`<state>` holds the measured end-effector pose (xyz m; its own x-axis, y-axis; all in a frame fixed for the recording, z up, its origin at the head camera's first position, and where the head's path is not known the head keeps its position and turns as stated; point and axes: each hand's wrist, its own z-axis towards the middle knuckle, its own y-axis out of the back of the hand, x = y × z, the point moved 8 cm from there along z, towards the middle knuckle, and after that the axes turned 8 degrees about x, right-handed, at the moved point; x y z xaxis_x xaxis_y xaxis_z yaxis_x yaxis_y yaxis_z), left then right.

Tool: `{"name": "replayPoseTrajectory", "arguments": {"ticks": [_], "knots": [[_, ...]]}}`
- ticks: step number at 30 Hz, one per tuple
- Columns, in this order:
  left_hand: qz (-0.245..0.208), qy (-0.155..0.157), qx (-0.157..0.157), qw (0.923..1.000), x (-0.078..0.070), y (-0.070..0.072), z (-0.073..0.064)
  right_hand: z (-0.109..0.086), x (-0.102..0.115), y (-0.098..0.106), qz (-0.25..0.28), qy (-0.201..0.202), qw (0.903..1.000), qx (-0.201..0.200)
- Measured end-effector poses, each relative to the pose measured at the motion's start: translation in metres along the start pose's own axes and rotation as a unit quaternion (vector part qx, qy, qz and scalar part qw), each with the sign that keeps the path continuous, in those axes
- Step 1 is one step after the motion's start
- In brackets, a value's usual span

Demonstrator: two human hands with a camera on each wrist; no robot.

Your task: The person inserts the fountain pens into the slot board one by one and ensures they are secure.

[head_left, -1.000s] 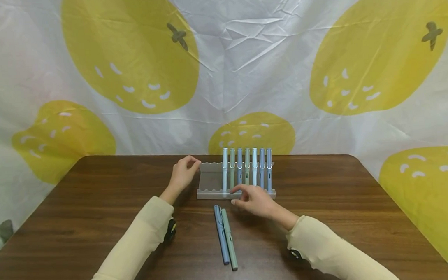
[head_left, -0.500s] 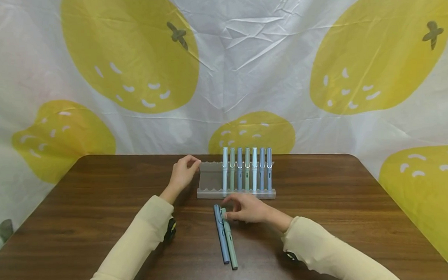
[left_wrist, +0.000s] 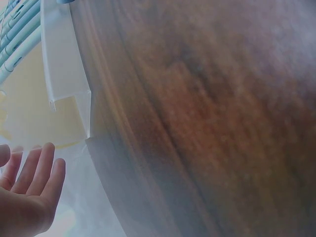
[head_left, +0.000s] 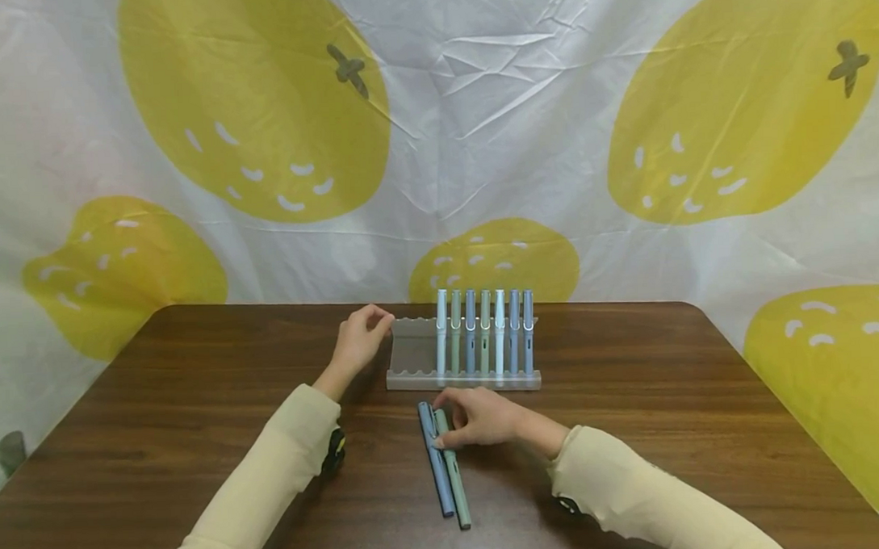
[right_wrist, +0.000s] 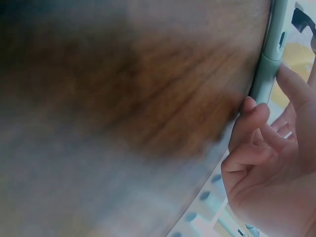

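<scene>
A clear pen rack [head_left: 413,350] stands at the back of the table, with several capped pens in pale blue, green and blue upright in its right part. My left hand [head_left: 358,342] pinches the rack's upper left corner between thumb and fingertips; in the left wrist view its other fingers [left_wrist: 42,170] stretch out loosely. In front of the rack lie a blue pen [head_left: 436,468] and a green pen [head_left: 458,492], side by side. With thumb and fingers, my right hand [head_left: 481,418] grips the green pen near its capped end; the right wrist view shows this green pen [right_wrist: 266,74] between them.
The brown wooden table [head_left: 218,395] runs back to a white cloth [head_left: 435,161] printed with yellow fruit. The rack's left slots hold no pens. Both sleeves [head_left: 265,474] reach in from the front edge.
My right hand has come down from the rack's front lip to the green pen and taken hold of it. Both loose pens have shifted slightly. The left hand stays put.
</scene>
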<state>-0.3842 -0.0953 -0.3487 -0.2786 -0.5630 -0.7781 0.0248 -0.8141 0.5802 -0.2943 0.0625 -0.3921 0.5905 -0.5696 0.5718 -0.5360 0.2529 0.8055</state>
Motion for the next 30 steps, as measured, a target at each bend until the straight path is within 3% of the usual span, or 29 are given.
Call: {"name": "replayPoseTrajectory", "arguments": {"ticks": [6, 10, 14, 21, 30], "knots": [[-0.004, -0.005, -0.003, 1.0000, 0.000, 0.000, 0.001, -0.004, -0.006, -0.002, 0.050, -0.028, 0.9971, 0.050], [-0.006, -0.012, -0.005, 0.9999, 0.000, 0.000, 0.001, -0.006, -0.007, -0.002, 0.057, -0.040, 0.9955, 0.064], [-0.004, -0.014, -0.007, 0.9999, 0.000, 0.000, 0.001, -0.005, -0.006, -0.001, 0.041, -0.036, 0.9973, 0.049], [-0.002, -0.011, -0.010, 0.9999, 0.000, 0.001, 0.001, -0.006, -0.001, 0.008, -0.017, 0.005, 0.9997, -0.016], [-0.002, -0.006, -0.008, 1.0000, 0.000, 0.000, 0.001, -0.010, -0.005, 0.012, 0.030, 0.018, 0.9992, -0.017]]}}
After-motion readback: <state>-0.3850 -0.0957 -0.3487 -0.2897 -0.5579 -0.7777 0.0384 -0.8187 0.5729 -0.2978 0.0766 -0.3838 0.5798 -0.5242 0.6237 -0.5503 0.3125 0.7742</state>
